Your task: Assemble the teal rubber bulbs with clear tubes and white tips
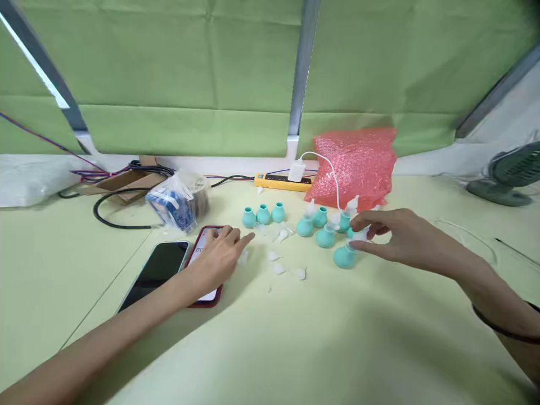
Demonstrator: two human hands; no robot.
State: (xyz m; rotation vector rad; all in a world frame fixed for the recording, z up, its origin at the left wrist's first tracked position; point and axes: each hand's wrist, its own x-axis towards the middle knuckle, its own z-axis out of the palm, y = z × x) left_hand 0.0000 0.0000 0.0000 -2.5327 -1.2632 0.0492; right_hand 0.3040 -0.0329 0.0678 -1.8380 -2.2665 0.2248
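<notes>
My left hand (pixel 217 256) is over a phone in a red case (pixel 207 298), fingers bent down at its lit screen and thumb stretched out to the right. Nothing is held in it. On the right, my right hand (pixel 405 242) has thumb and forefinger around the pale tip of a turquoise squeeze bulb (pixel 345 257), which stands on the table. Several more turquoise bulbs with clear tips, such as this bulb (pixel 304 226), stand close behind. Three open-necked bulbs (pixel 263 214) stand in a row to the left. Loose translucent tips (pixel 279 269) lie between my hands.
A second, dark-screened phone (pixel 158 270) lies at the left. Behind are a plastic-wrapped bundle (pixel 179 199), black cable (pixel 101 211), a yellow power strip (pixel 270 181) with a white charger (pixel 296 170), and a pink bubble-wrap bag (pixel 354 166). A fan (pixel 514 169) stands far right.
</notes>
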